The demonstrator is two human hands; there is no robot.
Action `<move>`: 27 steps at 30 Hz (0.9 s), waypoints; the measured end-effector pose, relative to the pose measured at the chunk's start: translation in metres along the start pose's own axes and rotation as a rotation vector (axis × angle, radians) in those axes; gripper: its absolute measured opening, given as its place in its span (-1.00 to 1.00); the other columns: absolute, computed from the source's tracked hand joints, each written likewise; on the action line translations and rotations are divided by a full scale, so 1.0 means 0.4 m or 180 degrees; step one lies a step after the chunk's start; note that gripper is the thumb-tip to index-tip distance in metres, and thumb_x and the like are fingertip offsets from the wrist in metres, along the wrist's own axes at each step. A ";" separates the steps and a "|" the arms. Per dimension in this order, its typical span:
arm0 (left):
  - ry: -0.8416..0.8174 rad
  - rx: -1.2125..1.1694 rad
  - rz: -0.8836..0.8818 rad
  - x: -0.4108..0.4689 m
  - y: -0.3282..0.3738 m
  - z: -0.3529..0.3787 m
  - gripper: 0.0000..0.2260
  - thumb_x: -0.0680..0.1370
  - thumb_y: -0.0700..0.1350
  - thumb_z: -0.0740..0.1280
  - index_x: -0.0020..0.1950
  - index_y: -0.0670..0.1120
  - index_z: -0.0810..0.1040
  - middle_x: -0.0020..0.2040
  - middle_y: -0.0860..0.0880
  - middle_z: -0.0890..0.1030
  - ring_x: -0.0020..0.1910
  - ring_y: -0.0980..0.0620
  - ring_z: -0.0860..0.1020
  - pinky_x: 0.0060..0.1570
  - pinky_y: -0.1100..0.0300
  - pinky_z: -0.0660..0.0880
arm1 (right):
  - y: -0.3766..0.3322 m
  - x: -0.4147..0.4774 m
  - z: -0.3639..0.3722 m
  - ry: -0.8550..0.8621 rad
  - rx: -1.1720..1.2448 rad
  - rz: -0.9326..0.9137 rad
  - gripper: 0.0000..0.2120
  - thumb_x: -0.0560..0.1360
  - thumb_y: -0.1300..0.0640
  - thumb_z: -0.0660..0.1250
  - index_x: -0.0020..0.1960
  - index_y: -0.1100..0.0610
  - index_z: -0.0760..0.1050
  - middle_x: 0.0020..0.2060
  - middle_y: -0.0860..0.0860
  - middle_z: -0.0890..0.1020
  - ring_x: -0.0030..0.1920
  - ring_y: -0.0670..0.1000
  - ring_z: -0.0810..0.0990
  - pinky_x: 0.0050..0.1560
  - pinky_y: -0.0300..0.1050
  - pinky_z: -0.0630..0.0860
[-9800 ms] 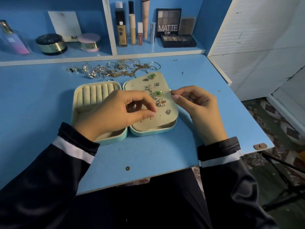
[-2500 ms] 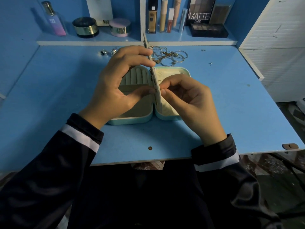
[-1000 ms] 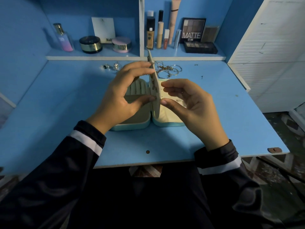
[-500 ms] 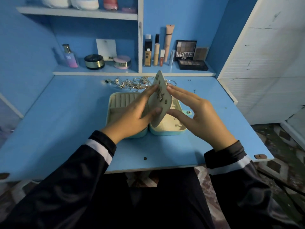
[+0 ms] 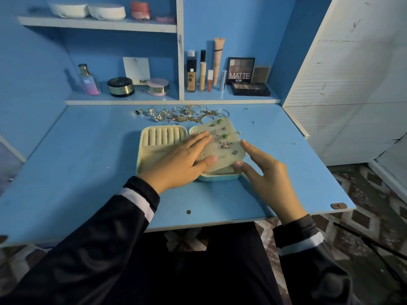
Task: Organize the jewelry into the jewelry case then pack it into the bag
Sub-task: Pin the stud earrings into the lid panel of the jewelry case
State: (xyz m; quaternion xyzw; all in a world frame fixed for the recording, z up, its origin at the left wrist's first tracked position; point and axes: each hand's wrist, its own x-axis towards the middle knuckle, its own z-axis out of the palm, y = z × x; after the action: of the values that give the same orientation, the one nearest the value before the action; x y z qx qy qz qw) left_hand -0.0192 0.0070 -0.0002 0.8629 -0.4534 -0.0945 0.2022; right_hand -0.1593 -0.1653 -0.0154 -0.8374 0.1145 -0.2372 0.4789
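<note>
A mint-green jewelry case (image 5: 141,158) lies open on the blue desk, ring rolls (image 5: 164,136) in its left half. A beige earring panel (image 5: 229,148) studded with several earrings lies slightly askew over the right half. My left hand (image 5: 182,161) rests flat on the panel's left part, fingers spread, thumb at its near edge. My right hand (image 5: 267,175) is open at the panel's right near corner, fingertips touching its edge. A tangle of loose chains and rings (image 5: 182,113) lies on the desk behind the case. No bag is in view.
A low shelf behind the desk holds a perfume bottle (image 5: 88,81), round compacts (image 5: 120,86), makeup tubes (image 5: 203,73) and eyeshadow palettes (image 5: 250,88). A white louvred door (image 5: 352,84) stands to the right. The desk's front edge (image 5: 198,225) is close to my lap.
The earring panel, held upright between both hands a moment ago, now lies flat over the case's right half. Both hands have flattened and opened on it.
</note>
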 end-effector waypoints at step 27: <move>-0.0278 0.0695 -0.0001 -0.001 0.000 0.007 -0.42 0.65 0.22 -0.06 0.62 0.07 -0.14 0.60 0.18 -0.17 0.56 0.18 -0.20 0.42 0.27 -0.32 | 0.025 0.000 0.000 -0.0093 -0.0161 0.0607 -0.59 0.45 0.10 0.47 0.29 0.07 0.56 0.09 -0.18 0.64 0.12 -0.18 0.61 0.25 -0.18 0.50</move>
State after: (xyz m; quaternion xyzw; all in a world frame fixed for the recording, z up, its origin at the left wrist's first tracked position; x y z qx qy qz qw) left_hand -0.0203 0.0067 -0.0026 0.8749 -0.4693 -0.0821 0.0870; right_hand -0.1590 -0.1704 -0.0242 -0.8380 0.1927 -0.1753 0.4795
